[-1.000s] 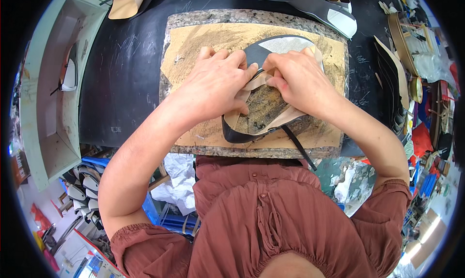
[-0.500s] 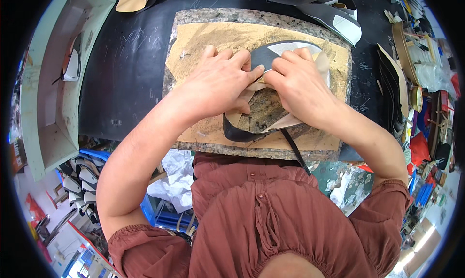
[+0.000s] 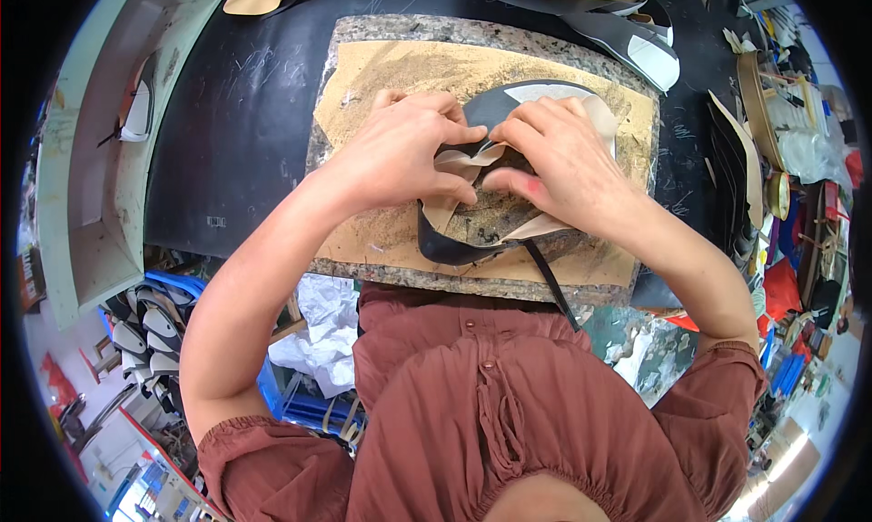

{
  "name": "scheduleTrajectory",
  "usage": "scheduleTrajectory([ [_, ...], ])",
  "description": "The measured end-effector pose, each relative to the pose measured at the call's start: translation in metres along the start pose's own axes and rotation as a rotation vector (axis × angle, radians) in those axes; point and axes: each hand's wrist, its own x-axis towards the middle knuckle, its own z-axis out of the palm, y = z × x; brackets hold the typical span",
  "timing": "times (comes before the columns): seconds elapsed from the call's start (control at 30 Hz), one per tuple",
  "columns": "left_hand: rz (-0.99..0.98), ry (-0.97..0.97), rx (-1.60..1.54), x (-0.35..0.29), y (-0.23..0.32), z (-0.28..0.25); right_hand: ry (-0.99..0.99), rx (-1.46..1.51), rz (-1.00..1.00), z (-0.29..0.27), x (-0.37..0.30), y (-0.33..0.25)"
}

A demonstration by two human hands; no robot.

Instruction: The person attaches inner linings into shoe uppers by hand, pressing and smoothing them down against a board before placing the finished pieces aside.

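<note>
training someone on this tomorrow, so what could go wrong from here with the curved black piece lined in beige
Creasing: the left hand and right hand have fingertips close together at the curved black piece, so its beige lining might pucker.
Snagging: the thin black strap hangs past the near edge of the speckled stone slab toward the maroon cloth garment and could catch.
Soiling: the flat tan sheet is darkly smudged, which may rub onto that lining.

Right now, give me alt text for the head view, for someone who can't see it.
A person's left hand and right hand, close together, touch a looped black and beige piece. It lies on a dusty tan sheet over a speckled slab on a black worktop, with a pale open box to the left.
</note>
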Motion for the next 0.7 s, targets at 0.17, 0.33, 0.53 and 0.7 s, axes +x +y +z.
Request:
scheduleTrajectory([
  [0.17, 0.034, -0.072, 0.205, 0.001, 0.011, -0.005, -0.088, -0.078, -0.033, 0.0, 0.004, 0.001],
  [0.33, 0.011, -0.196, 0.244, 0.003, 0.014, -0.012, -0.007, -0.029, -0.106, 0.005, 0.004, 0.002],
  [0.53, 0.098, -0.071, 0.343, -0.005, 0.006, -0.001, 0.275, 0.534, 0.289, 0.026, -0.011, 0.003],
  [0.7, 0.125, -0.076, 0.307, 0.004, 0.007, -0.002, 0.159, 0.039, -0.019, -0.003, -0.01, 0.014],
])
